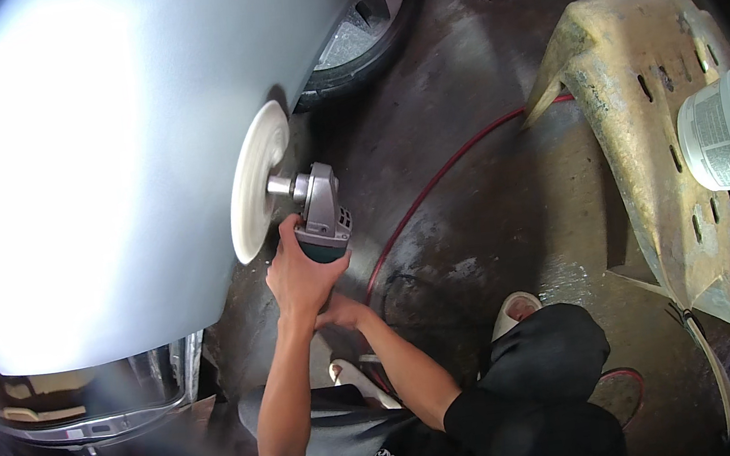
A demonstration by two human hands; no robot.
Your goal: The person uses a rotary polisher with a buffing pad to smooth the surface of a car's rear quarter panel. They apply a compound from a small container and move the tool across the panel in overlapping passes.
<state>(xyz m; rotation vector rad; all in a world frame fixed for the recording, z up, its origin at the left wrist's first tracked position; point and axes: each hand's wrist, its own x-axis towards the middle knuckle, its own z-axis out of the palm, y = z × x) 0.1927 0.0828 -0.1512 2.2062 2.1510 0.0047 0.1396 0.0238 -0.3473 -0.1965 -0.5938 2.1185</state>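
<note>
Beside that big pale car panel (209,277), you've got the polisher (321,208) up near its edge, and it looks front-heavy and stiff everywhere but the round white pad (251,191), which is probably soft, so I'd grip the body and stay off the pad. Your left hand (298,276) has its fingers wrapped round the green housing (324,252); your right hand (345,313) sits farther back, fingers mostly hidden, so can't tell how they're set.
</note>
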